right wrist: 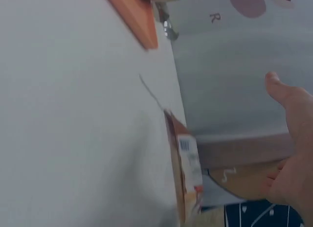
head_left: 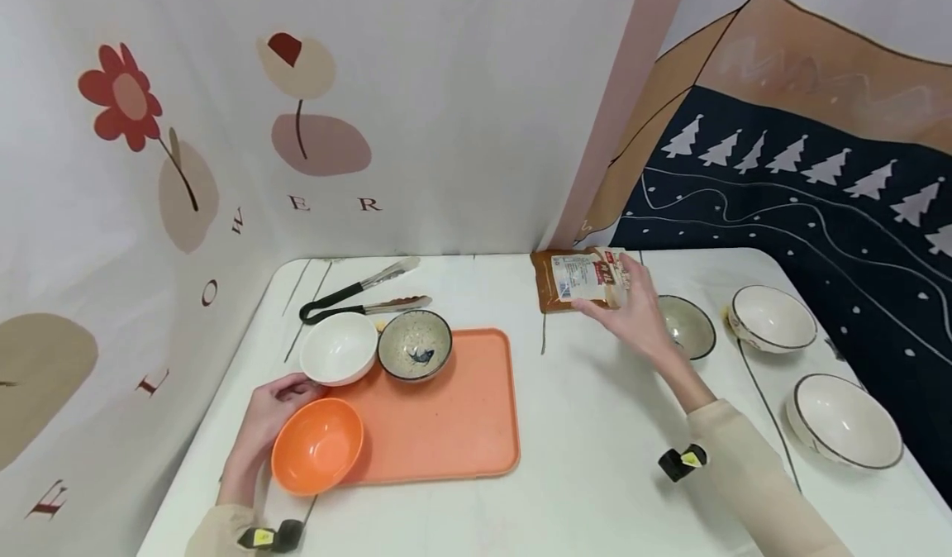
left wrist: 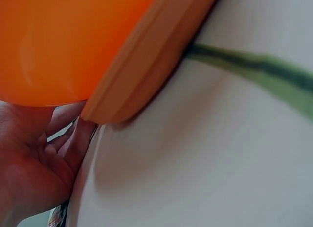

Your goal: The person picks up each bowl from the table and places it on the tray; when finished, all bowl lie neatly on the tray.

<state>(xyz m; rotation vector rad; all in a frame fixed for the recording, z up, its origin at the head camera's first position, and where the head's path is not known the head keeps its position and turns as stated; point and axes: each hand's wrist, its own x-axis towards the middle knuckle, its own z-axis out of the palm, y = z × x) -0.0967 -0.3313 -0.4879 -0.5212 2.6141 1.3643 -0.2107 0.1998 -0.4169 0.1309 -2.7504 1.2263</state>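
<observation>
Packet [head_left: 576, 281] is lying by the back curtain [head_left: 476, 127] beneath the right hand [head_left: 634, 309], whose wide-spread, empty fingers should be closing evenly, the left hand [head_left: 272, 415] beside the tray [head_left: 461, 425] hiding its grip.

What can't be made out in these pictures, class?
- Small print on pouch: head view, too small; right wrist, blurred.
- Left side of rightmost grey bowl: head view, behind right grip.
- Tray behind white bowl: head view, hidden.
- Right sleeve's top: head view, cut by bottom edge.
</observation>
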